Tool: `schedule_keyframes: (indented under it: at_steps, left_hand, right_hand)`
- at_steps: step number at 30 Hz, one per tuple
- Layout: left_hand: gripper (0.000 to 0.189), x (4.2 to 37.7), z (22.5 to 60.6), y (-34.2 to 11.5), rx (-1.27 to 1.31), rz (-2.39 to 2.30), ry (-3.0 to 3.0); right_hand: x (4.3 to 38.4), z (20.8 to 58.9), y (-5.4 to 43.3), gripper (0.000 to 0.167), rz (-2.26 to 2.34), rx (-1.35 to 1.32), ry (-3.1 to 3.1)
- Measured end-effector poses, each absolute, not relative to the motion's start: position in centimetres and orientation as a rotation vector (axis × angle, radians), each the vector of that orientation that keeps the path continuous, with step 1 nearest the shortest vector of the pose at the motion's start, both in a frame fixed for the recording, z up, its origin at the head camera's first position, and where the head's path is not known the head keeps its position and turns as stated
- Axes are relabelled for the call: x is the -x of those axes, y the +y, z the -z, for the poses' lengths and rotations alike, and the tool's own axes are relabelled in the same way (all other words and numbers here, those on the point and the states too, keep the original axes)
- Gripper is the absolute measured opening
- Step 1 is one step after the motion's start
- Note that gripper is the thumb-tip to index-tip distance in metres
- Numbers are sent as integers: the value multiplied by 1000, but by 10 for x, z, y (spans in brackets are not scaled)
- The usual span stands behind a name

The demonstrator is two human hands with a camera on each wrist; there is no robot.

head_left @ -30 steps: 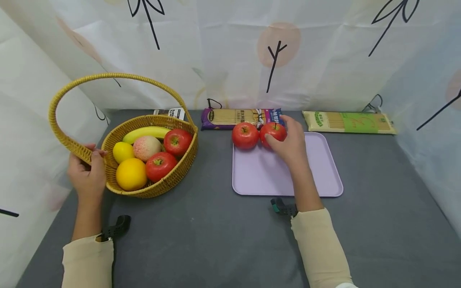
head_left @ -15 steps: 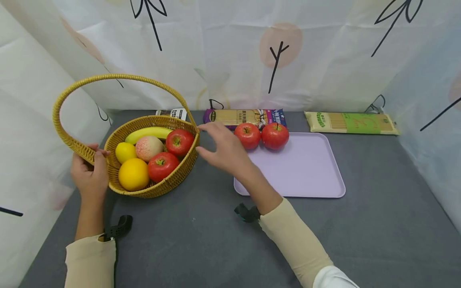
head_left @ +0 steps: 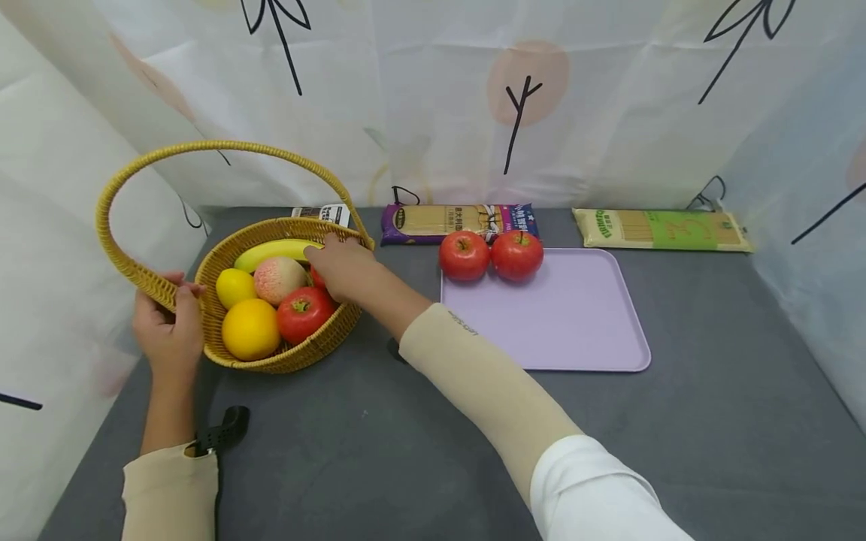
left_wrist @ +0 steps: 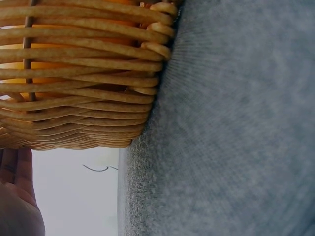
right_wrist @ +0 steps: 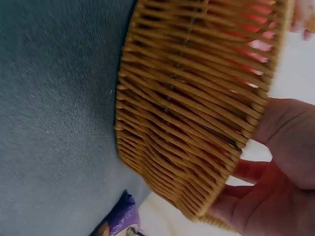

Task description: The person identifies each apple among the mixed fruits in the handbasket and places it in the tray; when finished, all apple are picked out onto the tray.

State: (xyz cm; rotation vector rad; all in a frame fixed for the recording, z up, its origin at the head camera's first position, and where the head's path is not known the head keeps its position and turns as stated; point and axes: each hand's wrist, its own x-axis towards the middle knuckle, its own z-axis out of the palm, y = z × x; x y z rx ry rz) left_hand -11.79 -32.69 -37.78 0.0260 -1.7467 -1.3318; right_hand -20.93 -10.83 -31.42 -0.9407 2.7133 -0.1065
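A yellow woven basket (head_left: pixel 284 359) with a tall arched handle (head_left: pixel 223 144) stands on the left of the table. My left hand (head_left: pixel 172 327) grips the handle's lower left end at the rim. Over the right rim, my right hand (head_left: pixel 341 264) reaches into the basket, its fingers curled down around a red apple (head_left: pixel 316 279) that it mostly hides. Around that apple lie a second red apple (head_left: pixel 304 314), a peach (head_left: pixel 279 279), a banana (head_left: pixel 274 252), a lemon (head_left: pixel 234 287) and an orange (head_left: pixel 250 329). In the right wrist view, the right thumb and fingers pass inside the rim.
A lilac tray (head_left: pixel 561 323) stands right of the basket, with two red apples (head_left: pixel 464 255) at its back left corner. Behind it lie a purple pasta packet (head_left: pixel 433 223) and a green noodle packet (head_left: pixel 663 230). A patterned cloth (head_left: pixel 433 98) hangs behind the table.
My right hand has left the apple at the tray's back corner and moved left into the basket, onto the apple there. My left hand has kept its grip on the handle.
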Motion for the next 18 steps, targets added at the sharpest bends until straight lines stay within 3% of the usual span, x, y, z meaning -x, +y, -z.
schedule_keyframes:
  at_steps: [5, 18]
  left_hand:
    - [22, 121, 380, -329, -11, 1325, -1749]
    - [21, 118, 377, -328, -20, 1345, -1749]
  right_hand:
    - [214, 316, -119, 55, -81, 887, 2716]
    - [220, 333, -118, 62, 27, 944, 2767]
